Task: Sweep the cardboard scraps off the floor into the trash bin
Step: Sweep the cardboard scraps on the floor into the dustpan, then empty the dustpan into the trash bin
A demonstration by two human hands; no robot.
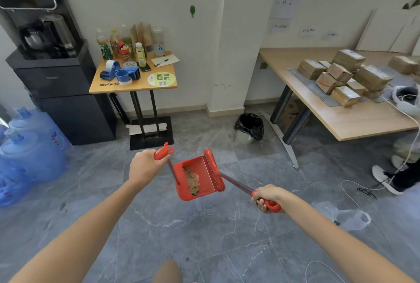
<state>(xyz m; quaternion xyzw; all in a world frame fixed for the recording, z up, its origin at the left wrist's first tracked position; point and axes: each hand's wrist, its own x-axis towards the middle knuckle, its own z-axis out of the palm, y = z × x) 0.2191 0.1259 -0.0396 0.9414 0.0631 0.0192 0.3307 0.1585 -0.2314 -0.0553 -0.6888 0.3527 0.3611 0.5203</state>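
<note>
At the bottom centre of the frame a bare knee [167, 271] pokes in over the grey marble-patterned tile floor [204, 237]. Just above it the two arms reach forward, the hands well apart. The right hand [266, 197], right of centre, is closed around the looped red plastic grip of a long-handled broom [236, 186], whose dark shaft runs up and left to a red brush head resting against the pan's right edge. The left hand [145, 165], left of centre, is clenched on the red hooked top of the handle of a red plastic dustpan [197, 175], which hangs in the middle of the frame with its mouth tilted up. Inside it lie the brown cardboard scraps [193, 182], gathered in a strip along the pan's bottom.

No loose scraps show on the floor nearby, so the sweeping looks done and the carrying step seems to be in hand. Farther off, right of centre, a small pale trash bin lined with a black plastic bag [249, 127] stands at the foot of the white wall, beside the leg of a light wooden table [341, 123] stacked with taped parcels. The next move likely calls for keeping the pan level while walking to the bin, then tipping it over the open bag, with the broom holding the scraps in.
</note>
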